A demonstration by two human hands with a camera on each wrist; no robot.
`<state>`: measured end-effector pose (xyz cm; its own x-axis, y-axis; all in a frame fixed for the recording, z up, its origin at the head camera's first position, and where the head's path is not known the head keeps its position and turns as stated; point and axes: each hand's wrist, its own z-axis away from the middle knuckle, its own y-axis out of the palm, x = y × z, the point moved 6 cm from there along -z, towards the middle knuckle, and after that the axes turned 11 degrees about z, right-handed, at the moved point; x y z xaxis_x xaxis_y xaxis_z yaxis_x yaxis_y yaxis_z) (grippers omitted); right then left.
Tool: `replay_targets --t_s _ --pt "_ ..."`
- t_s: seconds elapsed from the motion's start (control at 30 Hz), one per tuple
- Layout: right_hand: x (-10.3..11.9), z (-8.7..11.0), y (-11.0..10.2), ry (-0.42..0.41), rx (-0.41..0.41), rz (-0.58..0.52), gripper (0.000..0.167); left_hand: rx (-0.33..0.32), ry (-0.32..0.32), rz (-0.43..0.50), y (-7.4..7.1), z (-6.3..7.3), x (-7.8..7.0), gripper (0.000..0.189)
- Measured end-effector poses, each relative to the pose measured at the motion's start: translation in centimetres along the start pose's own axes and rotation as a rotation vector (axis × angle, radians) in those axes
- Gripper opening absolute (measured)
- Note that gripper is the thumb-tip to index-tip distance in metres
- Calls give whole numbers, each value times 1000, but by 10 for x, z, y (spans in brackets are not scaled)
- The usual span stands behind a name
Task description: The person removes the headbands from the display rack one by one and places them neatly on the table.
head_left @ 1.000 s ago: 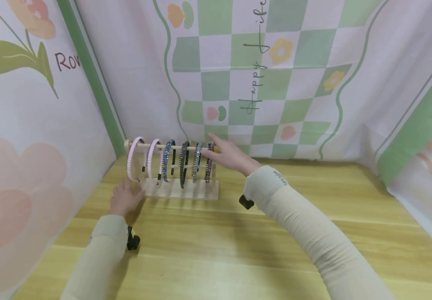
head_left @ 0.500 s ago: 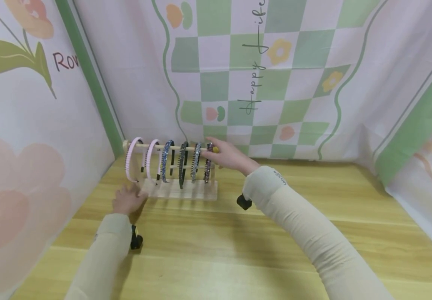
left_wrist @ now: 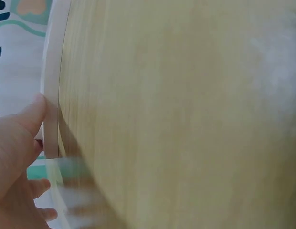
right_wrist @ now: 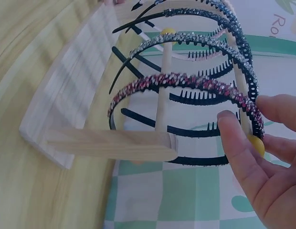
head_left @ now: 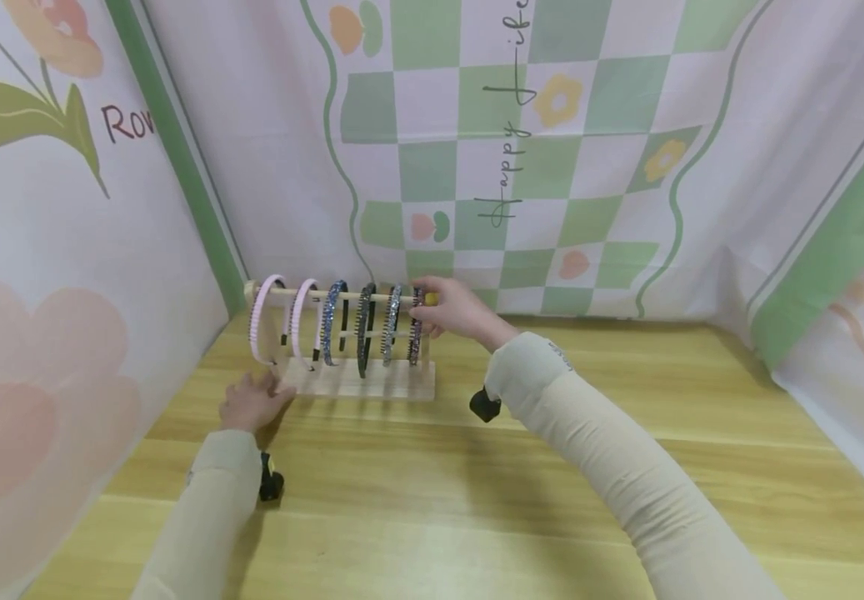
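Note:
A wooden headband stand (head_left: pixel 360 379) bears several headbands on its top bar. My right hand (head_left: pixel 456 310) is at the bar's right end, thumb and fingers curled round the red-and-silver glitter headband (right_wrist: pixel 186 81) beside the yellow end knob (right_wrist: pixel 256 144). Whether the thumb presses on that headband is hard to tell. At the base's left end, my left hand (head_left: pixel 252 402) pinches the base (left_wrist: pixel 51 109), thumb on one face and a finger curled behind. Left of the glitter headband hang a silver one (head_left: pixel 390 325), a black one (head_left: pixel 365 333), a blue one (head_left: pixel 331 323) and two pink ones (head_left: pixel 300 321).
Stand and hands are on a wood-grain table (head_left: pixel 417 500). Behind it hangs a cloth with green checks (head_left: pixel 487 167), and a printed cloth (head_left: pixel 64 333) closes the left side. Small black wrist cameras (head_left: pixel 485 406) sit at both cuffs.
My right thumb and fingers have drawn closer together round the end headband. My left hand has shifted slightly right onto the base's end. The headbands keep their places on the bar.

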<state>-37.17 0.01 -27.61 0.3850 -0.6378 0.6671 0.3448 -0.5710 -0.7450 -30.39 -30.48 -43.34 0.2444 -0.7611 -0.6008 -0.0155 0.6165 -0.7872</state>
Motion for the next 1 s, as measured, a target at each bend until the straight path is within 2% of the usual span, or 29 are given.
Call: replay_targets --t_s 0.13,0.5,0.77,1.0 --pt "-1 -1 1 14 -7 -84 60 -5 -1 -1 -1 0 1 77" --pt "-2 0 -10 46 -53 -171 53 21 -15 24 -1 2 0 75" --pt "0 7 -28 39 -72 -187 50 34 -19 21 -3 7 -5 73" --pt "2 13 -39 45 -80 -220 50 42 -14 20 -3 7 -4 74"
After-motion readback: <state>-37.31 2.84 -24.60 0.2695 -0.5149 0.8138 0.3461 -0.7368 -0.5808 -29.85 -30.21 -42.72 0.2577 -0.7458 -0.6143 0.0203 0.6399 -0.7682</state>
